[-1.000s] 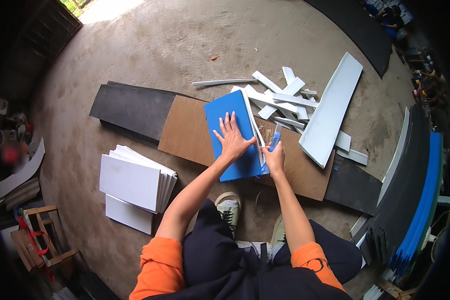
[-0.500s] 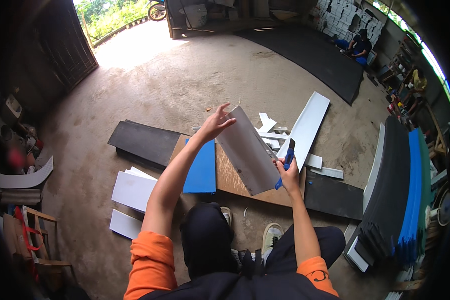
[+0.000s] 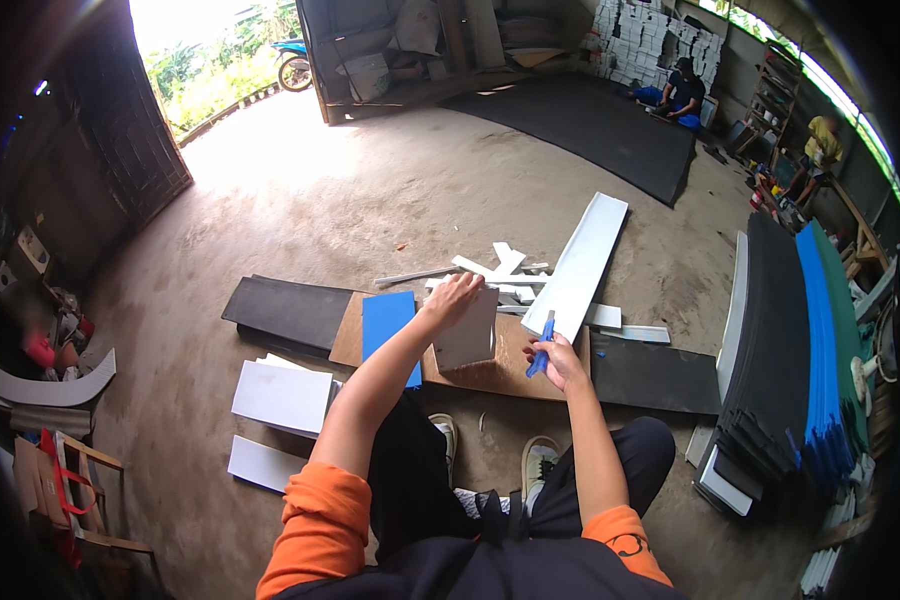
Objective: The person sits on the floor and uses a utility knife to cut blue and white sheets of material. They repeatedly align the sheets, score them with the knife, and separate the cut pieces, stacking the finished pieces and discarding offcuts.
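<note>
My left hand (image 3: 454,299) is closed on the top edge of a white foam-like sheet (image 3: 468,338). The sheet stands steeply tilted, its lower edge at the brown wooden board (image 3: 515,372). In my right hand (image 3: 564,363) is a blue utility knife (image 3: 541,352), pointing up and away from me, apart from the sheet. A blue sheet (image 3: 388,322) lies on the board left of the white one. Beyond my right hand, a long white panel (image 3: 582,255) slants away over the board's far edge.
White offcuts (image 3: 508,262) lie beyond the board. Black slabs (image 3: 288,312) extend at its left, with white sheets (image 3: 282,392) nearer me. Stacked black sheets (image 3: 765,330) and blue sheets (image 3: 820,340) stand at the right. Two people are in the far right background, one seated by a black mat (image 3: 590,125).
The white sheet has swung from a raised, slanted position down to the board. My left hand has lowered with it. My right hand has moved slightly left and down with the knife, away from the sheet.
</note>
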